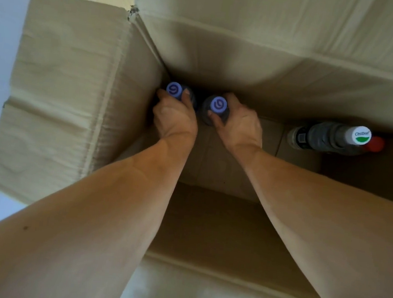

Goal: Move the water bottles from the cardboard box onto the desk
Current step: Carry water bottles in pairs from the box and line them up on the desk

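Observation:
I look straight down into an open cardboard box (224, 54). Two water bottles with blue caps stand upright in its far left corner. My left hand (173, 116) is wrapped around the neck of the left bottle (174, 89). Beside it, my right hand (239, 121) grips the neck of the right bottle (218, 105). Both arms reach deep into the box. The bottles' bodies are dark and mostly hidden under my hands.
A third bottle with a white and green cap (359, 135) stands at the box's far right, a red cap (376, 144) just behind it. The left flap (57, 100) lies folded outward. The box floor (218, 165) between the bottles is bare. A pale floor shows at left.

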`<state>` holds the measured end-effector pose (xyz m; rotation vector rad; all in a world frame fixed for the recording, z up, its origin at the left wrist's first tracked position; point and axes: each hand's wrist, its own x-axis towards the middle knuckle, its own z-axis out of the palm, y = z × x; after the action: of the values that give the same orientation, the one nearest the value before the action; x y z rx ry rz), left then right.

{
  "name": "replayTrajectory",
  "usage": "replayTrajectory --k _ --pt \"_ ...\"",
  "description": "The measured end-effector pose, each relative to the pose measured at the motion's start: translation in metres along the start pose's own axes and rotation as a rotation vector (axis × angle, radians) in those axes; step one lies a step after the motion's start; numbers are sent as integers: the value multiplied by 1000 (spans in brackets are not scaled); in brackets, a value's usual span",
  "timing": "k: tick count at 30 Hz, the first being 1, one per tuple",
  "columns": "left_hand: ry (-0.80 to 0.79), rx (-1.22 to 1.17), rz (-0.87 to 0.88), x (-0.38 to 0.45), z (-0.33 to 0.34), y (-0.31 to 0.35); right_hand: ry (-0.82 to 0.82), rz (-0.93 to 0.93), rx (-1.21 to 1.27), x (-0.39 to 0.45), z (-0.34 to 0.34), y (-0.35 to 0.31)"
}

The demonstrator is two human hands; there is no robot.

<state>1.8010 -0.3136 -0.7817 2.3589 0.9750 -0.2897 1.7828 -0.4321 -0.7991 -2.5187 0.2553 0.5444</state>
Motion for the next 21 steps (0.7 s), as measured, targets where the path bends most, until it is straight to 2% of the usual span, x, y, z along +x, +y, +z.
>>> replayTrajectory --k 12,21 --pt "-23 105 28 4 -8 1 5 45 98 -11 -10 24" --pt "-177 391 439 -44 0 6 -37 212 68 -48 -42 78"
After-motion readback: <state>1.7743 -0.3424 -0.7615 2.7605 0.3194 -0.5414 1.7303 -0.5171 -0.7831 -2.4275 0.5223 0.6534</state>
